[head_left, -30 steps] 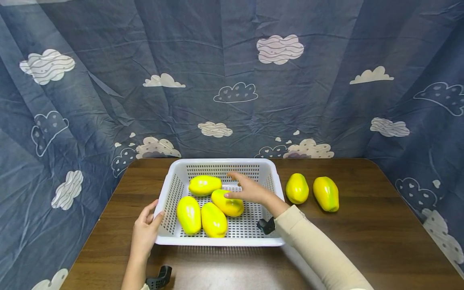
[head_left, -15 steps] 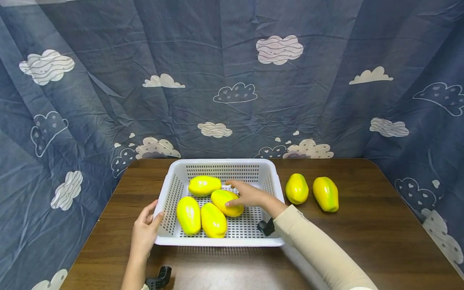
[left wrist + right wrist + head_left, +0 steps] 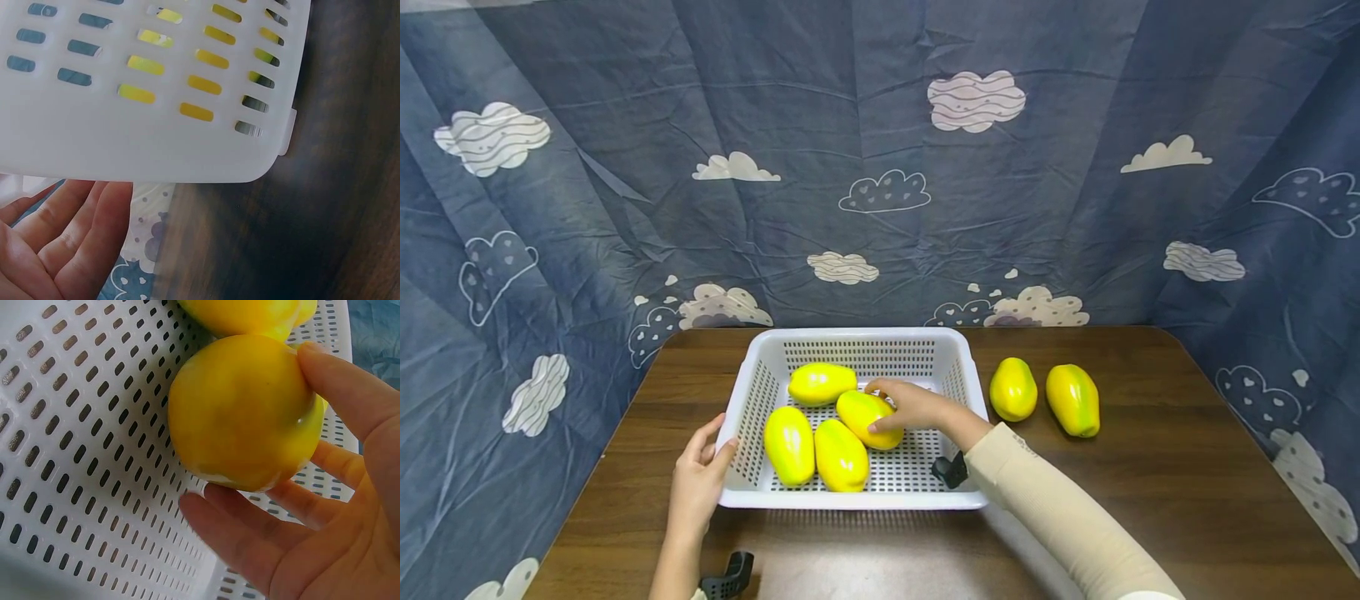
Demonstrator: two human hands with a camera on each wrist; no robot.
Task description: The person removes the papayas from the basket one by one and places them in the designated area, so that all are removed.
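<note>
Several glossy yellow-green papayas lie in a white perforated basket (image 3: 857,500). My left hand (image 3: 697,479) holds the basket's left rim, thumb over the top edge and fingers outside. In the left wrist view, fingers (image 3: 94,231) show under the basket wall (image 3: 125,150). Inside the basket, my right hand (image 3: 919,406) grips the right-hand papaya (image 3: 859,412), thumb on the near side and fingers round the far side. The right wrist view shows the thumb against this papaya (image 3: 244,412) and the fingers about its other side. It touches or nearly touches its neighbours.
Two more papayas, one nearer the basket (image 3: 1013,390) and another papaya (image 3: 1072,401) farther right, lie on the brown wooden table (image 3: 1150,500). A blue cloud-print curtain (image 3: 880,125) hangs behind and at both sides. Black mounts sit at both wrists.
My right hand has lowered onto the right-hand papaya, and its thumb and fingers have closed round it. My left hand keeps its hold on the rim.
</note>
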